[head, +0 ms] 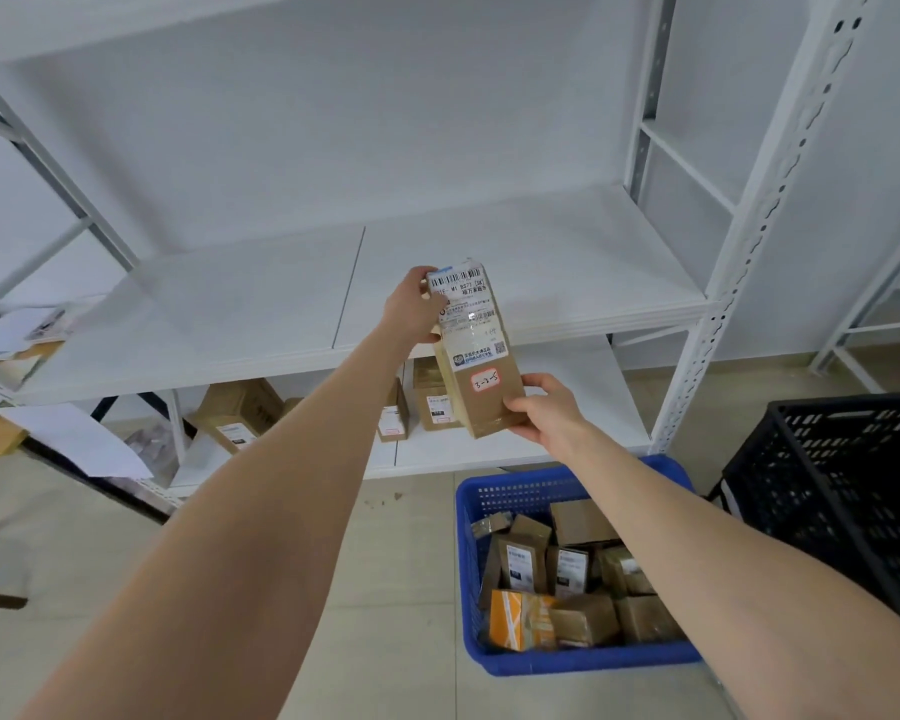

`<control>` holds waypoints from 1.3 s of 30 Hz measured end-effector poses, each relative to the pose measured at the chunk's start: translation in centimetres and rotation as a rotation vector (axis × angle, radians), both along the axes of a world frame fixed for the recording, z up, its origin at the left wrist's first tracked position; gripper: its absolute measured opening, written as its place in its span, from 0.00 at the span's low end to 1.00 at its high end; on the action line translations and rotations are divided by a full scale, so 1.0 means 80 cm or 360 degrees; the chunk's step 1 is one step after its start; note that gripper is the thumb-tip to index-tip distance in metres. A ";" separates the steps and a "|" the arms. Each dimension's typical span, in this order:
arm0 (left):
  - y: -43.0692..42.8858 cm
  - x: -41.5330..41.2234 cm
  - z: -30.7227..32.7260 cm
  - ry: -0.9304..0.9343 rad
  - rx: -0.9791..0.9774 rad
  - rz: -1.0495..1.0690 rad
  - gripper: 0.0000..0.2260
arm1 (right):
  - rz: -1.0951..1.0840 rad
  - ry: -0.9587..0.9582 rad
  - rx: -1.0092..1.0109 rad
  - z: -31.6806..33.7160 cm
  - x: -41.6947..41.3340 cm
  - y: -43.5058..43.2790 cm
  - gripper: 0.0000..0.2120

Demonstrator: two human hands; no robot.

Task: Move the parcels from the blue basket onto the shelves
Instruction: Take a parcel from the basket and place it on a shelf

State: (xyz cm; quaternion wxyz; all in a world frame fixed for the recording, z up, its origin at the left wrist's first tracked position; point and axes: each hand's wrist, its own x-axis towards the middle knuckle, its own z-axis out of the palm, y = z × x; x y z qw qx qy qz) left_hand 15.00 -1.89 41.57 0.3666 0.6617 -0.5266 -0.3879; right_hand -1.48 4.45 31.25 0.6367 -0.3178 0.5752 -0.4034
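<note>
fingers beside parcel tag "3-2-5"

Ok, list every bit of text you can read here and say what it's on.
"M1 BS77 [SK]": printed on the white shipping label of the held parcel.
"3-2-5": handwritten on its red-edged sticker.
Smaller print, barcodes and Chinese lines there: too small to read.
Labels on parcels in the blue basket and on the lower shelf: blurred.

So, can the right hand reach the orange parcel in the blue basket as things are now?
Probably not yet. The right hand is busy: with the left hand it holds a brown parcel. The orange parcel lies uncovered in the blue basket, so the way is free once it lets go.
</note>
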 end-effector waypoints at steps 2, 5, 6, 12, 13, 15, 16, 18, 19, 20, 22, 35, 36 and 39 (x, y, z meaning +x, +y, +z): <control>0.000 0.002 0.005 -0.0062 -0.0036 -0.0027 0.19 | -0.0018 0.0011 0.0003 0.000 0.008 0.001 0.17; 0.001 0.004 0.017 -0.0143 -0.0087 -0.0046 0.20 | -0.0025 0.0014 -0.0008 0.006 0.019 0.002 0.17; 0.001 0.007 0.021 -0.0158 -0.0097 -0.0053 0.21 | -0.0025 0.0024 -0.0016 0.009 0.022 0.003 0.17; 0.005 0.024 0.051 -0.0218 -0.0184 -0.0088 0.20 | -0.0038 0.0017 -0.0062 0.034 0.042 0.002 0.17; 0.006 0.027 0.058 -0.0236 -0.0205 -0.0096 0.19 | -0.0034 0.0011 -0.0077 0.040 0.047 0.001 0.17; 0.007 0.036 0.076 -0.0240 -0.0262 -0.0124 0.19 | -0.0026 0.0012 -0.0111 0.053 0.057 0.000 0.17; 0.007 0.040 0.085 -0.0237 -0.0297 -0.0136 0.19 | -0.0031 0.0020 -0.0131 0.060 0.063 -0.001 0.17; 0.008 0.049 0.108 -0.0264 -0.0367 -0.0156 0.19 | -0.0055 0.0027 -0.0185 0.078 0.073 -0.003 0.19; 0.008 0.053 0.120 -0.0281 -0.0397 -0.0152 0.19 | -0.0066 0.0027 -0.0211 0.088 0.078 -0.005 0.19; 0.007 0.059 0.135 -0.0294 -0.0433 -0.0147 0.19 | -0.0070 0.0024 -0.0245 0.099 0.084 -0.008 0.19; 0.006 0.069 0.167 -0.0319 -0.0511 -0.0126 0.17 | -0.0051 0.0050 -0.0327 0.124 0.097 -0.015 0.20; 0.029 0.103 0.406 -0.0619 -0.1169 0.0138 0.13 | 0.0046 -0.0051 -0.0989 0.332 0.147 -0.054 0.17; 0.032 0.104 0.422 -0.0626 -0.1218 0.0141 0.13 | 0.0043 -0.0068 -0.1045 0.344 0.150 -0.056 0.17; 0.042 0.108 0.465 -0.0702 -0.1345 0.0169 0.12 | 0.0045 -0.0122 -0.1186 0.381 0.159 -0.063 0.16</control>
